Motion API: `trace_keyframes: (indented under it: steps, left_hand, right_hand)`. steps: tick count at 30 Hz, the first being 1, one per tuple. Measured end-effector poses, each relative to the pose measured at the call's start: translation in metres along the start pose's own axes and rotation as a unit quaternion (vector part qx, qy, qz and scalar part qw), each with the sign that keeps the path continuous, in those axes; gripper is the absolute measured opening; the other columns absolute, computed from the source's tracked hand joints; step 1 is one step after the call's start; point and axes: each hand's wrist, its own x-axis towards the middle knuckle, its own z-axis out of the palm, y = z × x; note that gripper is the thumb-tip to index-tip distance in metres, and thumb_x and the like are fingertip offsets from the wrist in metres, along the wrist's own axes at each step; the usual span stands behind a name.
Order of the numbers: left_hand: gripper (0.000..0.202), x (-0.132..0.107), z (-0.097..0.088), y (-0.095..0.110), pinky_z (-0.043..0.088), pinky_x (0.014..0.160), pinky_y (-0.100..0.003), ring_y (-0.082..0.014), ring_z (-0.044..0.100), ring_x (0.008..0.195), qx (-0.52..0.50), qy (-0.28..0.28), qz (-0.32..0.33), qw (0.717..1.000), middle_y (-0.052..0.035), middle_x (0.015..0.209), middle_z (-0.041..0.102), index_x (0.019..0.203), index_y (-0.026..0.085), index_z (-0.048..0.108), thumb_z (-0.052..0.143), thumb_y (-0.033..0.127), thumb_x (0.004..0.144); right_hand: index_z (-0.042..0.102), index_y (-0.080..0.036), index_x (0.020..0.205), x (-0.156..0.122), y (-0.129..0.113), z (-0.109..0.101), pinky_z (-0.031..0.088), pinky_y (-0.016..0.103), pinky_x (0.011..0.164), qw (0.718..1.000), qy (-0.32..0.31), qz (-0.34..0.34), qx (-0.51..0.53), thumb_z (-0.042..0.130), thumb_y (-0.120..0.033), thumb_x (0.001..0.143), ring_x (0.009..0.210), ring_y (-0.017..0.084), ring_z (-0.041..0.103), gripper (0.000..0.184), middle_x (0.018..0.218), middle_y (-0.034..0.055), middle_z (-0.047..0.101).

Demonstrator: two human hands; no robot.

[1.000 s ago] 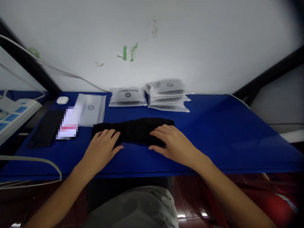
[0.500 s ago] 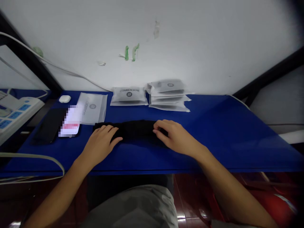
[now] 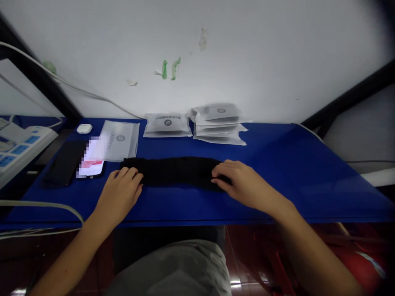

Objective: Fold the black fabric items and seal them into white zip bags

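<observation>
A long strip of folded black cloth (image 3: 179,170) lies flat across the blue table. At its left end rests my left hand (image 3: 121,191), fingers bent over the cloth's near edge and the thumb mostly tucked out of sight. My right hand (image 3: 237,179) has the right end pinched between thumb and curled fingers. Part of that end is hidden under the hand. Just behind the cloth's left end is a flat frosted plastic pouch (image 3: 120,142) with a dark printed logo.
A filled frosted pouch (image 3: 167,125) and a stack of several more (image 3: 219,125) stand along the wall. To the left are a black phone (image 3: 63,164), a lit phone (image 3: 92,160), a white earbud case (image 3: 84,128) and a power strip (image 3: 23,150). A pale cable (image 3: 46,203) loops by the front edge.
My right hand has slid right along the cloth, and my left hand has shifted slightly left and nearer me. More of the cloth's middle shows, and my left thumb has drawn in.
</observation>
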Motion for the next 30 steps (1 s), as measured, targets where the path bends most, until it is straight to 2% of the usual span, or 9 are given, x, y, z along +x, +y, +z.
trace_keyframes:
  steps: [6, 10, 13, 17, 21, 23, 25, 28, 30]
  left_hand:
    - [0.023, 0.001, -0.016, -0.005, 0.046, 0.078, -0.039, -0.0241, 0.061, 0.087, -0.053, 0.107, -0.017, 0.993, -0.0082, 0.094, 0.068, 0.094, 0.016, 0.066, 0.043, 0.019, 0.091]
    - [0.02, 0.005, -0.034, -0.005, 0.047, 0.08, -0.038, -0.0239, 0.062, 0.089, -0.083, 0.187, -0.041, 0.978, -0.0081, 0.094, 0.069, 0.095, 0.016, 0.064, 0.044, 0.02, 0.091]
    - [0.019, 0.008, -0.041, -0.007, 0.048, 0.077, -0.036, -0.0224, 0.063, 0.083, -0.082, 0.209, -0.05, 0.973, -0.0063, 0.089, 0.069, 0.092, 0.017, 0.063, 0.045, 0.02, 0.091]
    - [0.017, 0.013, -0.042, -0.006, 0.048, 0.077, -0.036, -0.0233, 0.063, 0.085, -0.062, 0.226, -0.08, 0.969, -0.0069, 0.09, 0.068, 0.093, 0.018, 0.063, 0.047, 0.022, 0.091]
    - [0.02, 0.015, -0.037, 0.007, 0.047, 0.084, -0.038, -0.025, 0.061, 0.095, -0.05, 0.269, -0.11, 0.956, -0.0097, 0.102, 0.066, 0.105, 0.016, 0.062, 0.049, 0.021, 0.09]
    - [0.021, 0.013, -0.033, 0.016, 0.048, 0.081, -0.036, -0.0235, 0.062, 0.091, -0.062, 0.242, -0.075, 0.965, -0.0079, 0.099, 0.067, 0.105, 0.017, 0.062, 0.049, 0.021, 0.09]
    - [0.022, 0.011, -0.026, 0.023, 0.048, 0.077, -0.036, -0.0235, 0.063, 0.089, -0.074, 0.172, -0.036, 0.982, -0.0077, 0.098, 0.067, 0.106, 0.017, 0.063, 0.048, 0.023, 0.091]
    - [0.028, 0.008, -0.013, 0.024, 0.048, 0.076, -0.039, -0.0278, 0.061, 0.096, -0.065, 0.071, -0.019, 0.995, -0.0118, 0.107, 0.065, 0.113, 0.015, 0.062, 0.047, 0.024, 0.09]
    - [0.031, 0.009, -0.004, 0.02, 0.048, 0.077, -0.042, -0.029, 0.059, 0.099, -0.048, 0.035, -0.022, 0.998, -0.0134, 0.112, 0.064, 0.116, 0.014, 0.06, 0.044, 0.022, 0.091]
  right_hand:
    - [0.063, -0.022, 0.09, -0.008, 0.003, -0.029, 0.047, 0.033, 0.072, 0.989, 0.136, -0.006, 0.051, 0.056, -0.026, 0.088, 0.08, 0.019, 0.061, 0.009, 0.085, 0.0024, 0.068]
    - [0.063, -0.024, 0.087, -0.01, 0.001, -0.046, 0.047, 0.032, 0.07, 0.979, 0.19, 0.001, 0.068, 0.058, -0.028, 0.086, 0.077, 0.018, 0.062, 0.006, 0.083, 0.0011, 0.068]
    - [0.063, -0.024, 0.085, -0.01, 0.0, -0.056, 0.047, 0.032, 0.069, 0.974, 0.218, 0.009, 0.064, 0.06, -0.028, 0.085, 0.076, 0.018, 0.062, 0.005, 0.082, 0.0005, 0.067]
    - [0.062, -0.025, 0.082, -0.001, 0.003, -0.057, 0.047, 0.033, 0.071, 0.97, 0.238, 0.009, 0.053, 0.06, -0.027, 0.084, 0.076, 0.018, 0.062, 0.004, 0.081, -0.0006, 0.067]
    - [0.062, -0.025, 0.081, 0.023, 0.014, -0.043, 0.046, 0.036, 0.076, 0.963, 0.264, 0.045, 0.0, 0.058, -0.026, 0.084, 0.082, 0.021, 0.061, 0.005, 0.084, 0.0016, 0.067]
    - [0.063, -0.023, 0.086, 0.034, 0.016, -0.033, 0.044, 0.04, 0.077, 0.949, 0.296, 0.086, -0.066, 0.056, -0.027, 0.085, 0.089, 0.026, 0.059, 0.009, 0.09, 0.0065, 0.066]
    - [0.064, -0.02, 0.091, 0.038, 0.011, -0.026, 0.042, 0.04, 0.075, 0.949, 0.278, 0.1, -0.107, 0.053, -0.028, 0.088, 0.093, 0.028, 0.057, 0.014, 0.096, 0.0105, 0.065]
    - [0.064, -0.02, 0.082, 0.033, -0.007, -0.015, 0.041, 0.034, 0.066, 0.985, 0.142, 0.045, -0.092, 0.053, -0.031, 0.09, 0.081, 0.022, 0.059, 0.016, 0.084, 0.0071, 0.066]
    - [0.064, -0.021, 0.08, 0.026, -0.018, -0.006, 0.04, 0.032, 0.064, 0.995, 0.036, 0.004, -0.091, 0.059, -0.034, 0.087, 0.078, 0.021, 0.059, 0.016, 0.08, 0.0049, 0.066]
